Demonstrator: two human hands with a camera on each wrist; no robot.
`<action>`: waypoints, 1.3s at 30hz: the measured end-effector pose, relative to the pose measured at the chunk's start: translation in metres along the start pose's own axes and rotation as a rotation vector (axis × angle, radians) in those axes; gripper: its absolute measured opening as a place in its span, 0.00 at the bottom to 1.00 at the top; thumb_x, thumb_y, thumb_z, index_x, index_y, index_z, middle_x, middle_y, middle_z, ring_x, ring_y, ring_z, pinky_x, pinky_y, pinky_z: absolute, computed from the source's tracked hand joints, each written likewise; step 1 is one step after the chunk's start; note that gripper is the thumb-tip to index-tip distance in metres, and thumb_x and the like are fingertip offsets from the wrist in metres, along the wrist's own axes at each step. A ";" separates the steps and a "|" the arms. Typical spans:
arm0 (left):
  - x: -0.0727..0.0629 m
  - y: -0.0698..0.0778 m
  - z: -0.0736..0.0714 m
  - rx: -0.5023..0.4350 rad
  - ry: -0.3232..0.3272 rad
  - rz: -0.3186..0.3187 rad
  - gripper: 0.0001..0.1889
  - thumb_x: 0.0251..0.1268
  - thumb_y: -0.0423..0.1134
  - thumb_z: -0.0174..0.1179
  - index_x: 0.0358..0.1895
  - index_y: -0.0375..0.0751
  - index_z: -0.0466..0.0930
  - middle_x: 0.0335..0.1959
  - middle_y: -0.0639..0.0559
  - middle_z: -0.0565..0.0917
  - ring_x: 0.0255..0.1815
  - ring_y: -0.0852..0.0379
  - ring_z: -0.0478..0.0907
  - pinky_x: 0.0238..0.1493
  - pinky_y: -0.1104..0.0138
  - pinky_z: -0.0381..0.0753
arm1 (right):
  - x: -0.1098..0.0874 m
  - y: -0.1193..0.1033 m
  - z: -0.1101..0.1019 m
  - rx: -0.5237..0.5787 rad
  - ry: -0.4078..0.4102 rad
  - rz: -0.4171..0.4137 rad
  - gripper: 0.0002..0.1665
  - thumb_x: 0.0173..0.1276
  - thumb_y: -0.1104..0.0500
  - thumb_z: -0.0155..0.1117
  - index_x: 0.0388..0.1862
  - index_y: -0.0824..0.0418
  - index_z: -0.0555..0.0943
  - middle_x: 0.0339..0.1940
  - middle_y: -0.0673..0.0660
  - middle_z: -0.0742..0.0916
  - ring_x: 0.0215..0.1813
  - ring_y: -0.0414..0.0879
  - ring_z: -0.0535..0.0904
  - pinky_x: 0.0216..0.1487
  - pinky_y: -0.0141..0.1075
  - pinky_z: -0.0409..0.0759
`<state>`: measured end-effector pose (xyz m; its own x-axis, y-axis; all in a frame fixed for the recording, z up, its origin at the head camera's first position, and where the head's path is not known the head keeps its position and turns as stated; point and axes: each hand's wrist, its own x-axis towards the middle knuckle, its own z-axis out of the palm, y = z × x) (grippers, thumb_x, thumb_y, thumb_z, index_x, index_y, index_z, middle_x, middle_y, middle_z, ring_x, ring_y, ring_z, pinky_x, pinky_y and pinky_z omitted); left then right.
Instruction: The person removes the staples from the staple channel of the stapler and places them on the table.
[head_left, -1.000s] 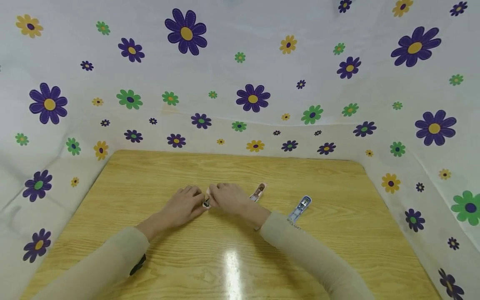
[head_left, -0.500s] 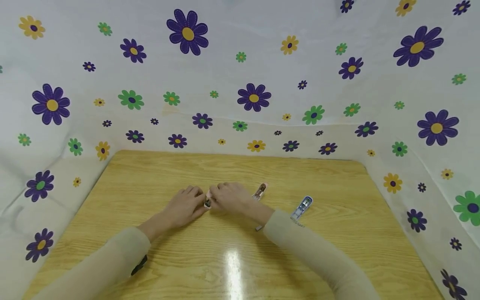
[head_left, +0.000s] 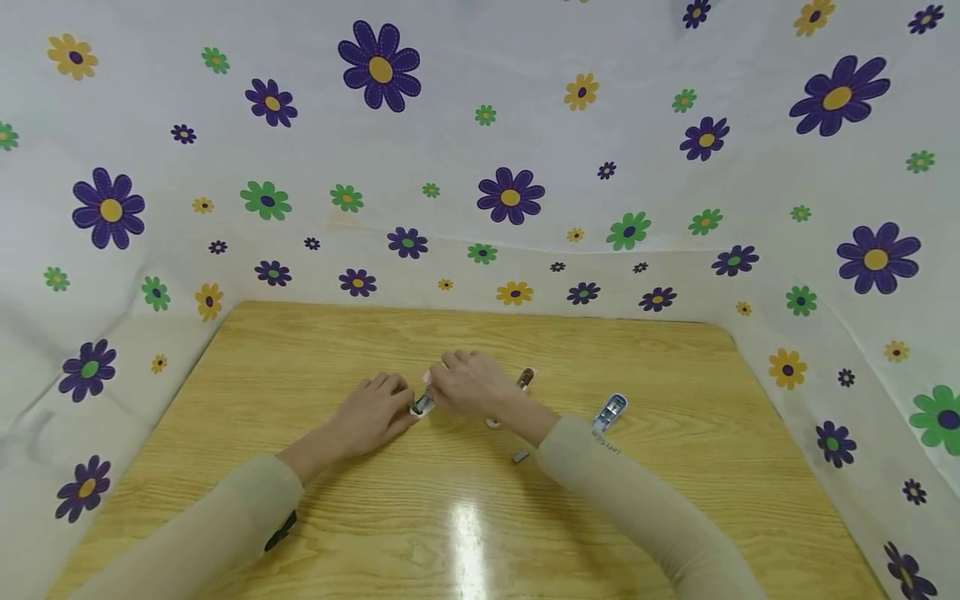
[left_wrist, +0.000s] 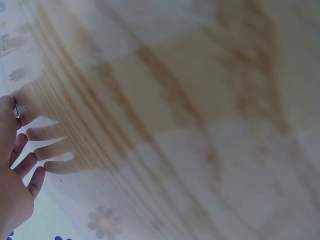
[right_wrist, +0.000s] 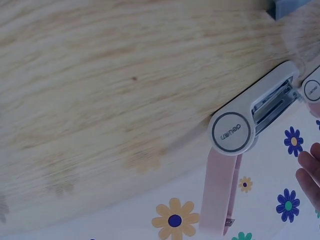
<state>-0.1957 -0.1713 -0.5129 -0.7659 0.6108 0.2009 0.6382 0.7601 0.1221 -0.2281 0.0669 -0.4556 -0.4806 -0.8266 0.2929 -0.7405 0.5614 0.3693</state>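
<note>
A small pale-pink stapler [head_left: 422, 406] is between my two hands in the head view, its metal channel showing. My left hand [head_left: 367, 412] pinches its near end; in the left wrist view a sliver of white shows by the thumb and fingers of that hand [left_wrist: 17, 185]. My right hand [head_left: 471, 385] grips the far end, where a pink tip shows beyond the fingers. Beneath the right wrist lies a second pink stapler [head_left: 527, 379], partly hidden. The right wrist view shows a stapler [right_wrist: 232, 132] with its pink arm swung away, and fingertips [right_wrist: 310, 175] at the right edge.
On the right of the wooden table [head_left: 315, 517] lies a blue stapler [head_left: 612, 408], partly covered by the right sleeve. A short grey strip [head_left: 520, 457] lies below the right wrist. A flowered white cloth [head_left: 420, 167] surrounds the table's back and sides.
My right hand has shifted slightly right and away from the left hand, exposing more of the stapler's channel. The left hand has barely moved. The grey strip shows more fully.
</note>
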 end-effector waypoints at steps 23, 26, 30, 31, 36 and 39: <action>0.002 0.000 0.000 -0.018 -0.012 -0.024 0.11 0.77 0.53 0.63 0.44 0.50 0.79 0.53 0.46 0.81 0.53 0.46 0.78 0.50 0.52 0.79 | -0.009 0.020 0.018 -0.019 -0.188 0.212 0.21 0.84 0.44 0.50 0.38 0.54 0.83 0.32 0.49 0.85 0.32 0.43 0.81 0.30 0.35 0.82; 0.001 0.000 0.001 -0.018 -0.013 -0.021 0.11 0.77 0.53 0.62 0.45 0.50 0.80 0.54 0.47 0.81 0.53 0.46 0.78 0.50 0.53 0.79 | -0.010 0.020 0.019 -0.015 -0.231 0.220 0.21 0.84 0.44 0.49 0.43 0.54 0.84 0.35 0.50 0.86 0.35 0.44 0.84 0.33 0.37 0.85; 0.002 0.000 0.001 -0.018 -0.009 -0.021 0.11 0.77 0.52 0.63 0.45 0.50 0.80 0.54 0.46 0.81 0.53 0.46 0.78 0.51 0.52 0.80 | -0.011 0.021 0.018 -0.024 -0.246 0.217 0.21 0.84 0.43 0.49 0.46 0.55 0.84 0.37 0.51 0.87 0.37 0.45 0.85 0.33 0.37 0.85; 0.002 0.000 0.000 -0.018 -0.008 -0.022 0.11 0.77 0.52 0.63 0.45 0.50 0.80 0.54 0.46 0.81 0.53 0.46 0.78 0.51 0.51 0.80 | -0.011 0.021 0.017 -0.024 -0.239 0.218 0.21 0.84 0.43 0.49 0.45 0.55 0.83 0.36 0.51 0.86 0.37 0.45 0.85 0.32 0.37 0.85; 0.002 -0.001 0.001 -0.013 -0.005 -0.024 0.11 0.77 0.52 0.63 0.45 0.49 0.79 0.53 0.46 0.81 0.53 0.46 0.78 0.52 0.51 0.81 | -0.010 0.020 0.010 0.009 -0.189 0.247 0.19 0.83 0.44 0.53 0.37 0.55 0.81 0.31 0.50 0.84 0.31 0.44 0.81 0.25 0.34 0.79; 0.002 -0.001 0.002 -0.006 -0.006 -0.021 0.12 0.77 0.53 0.63 0.45 0.49 0.79 0.54 0.46 0.81 0.54 0.46 0.78 0.51 0.51 0.81 | -0.008 0.019 0.003 0.102 -0.195 0.309 0.19 0.83 0.44 0.55 0.39 0.55 0.82 0.32 0.50 0.85 0.28 0.42 0.79 0.22 0.32 0.74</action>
<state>-0.1979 -0.1709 -0.5147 -0.7795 0.5960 0.1927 0.6225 0.7715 0.1318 -0.2397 0.0842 -0.4531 -0.7616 -0.6163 0.2002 -0.5848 0.7868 0.1973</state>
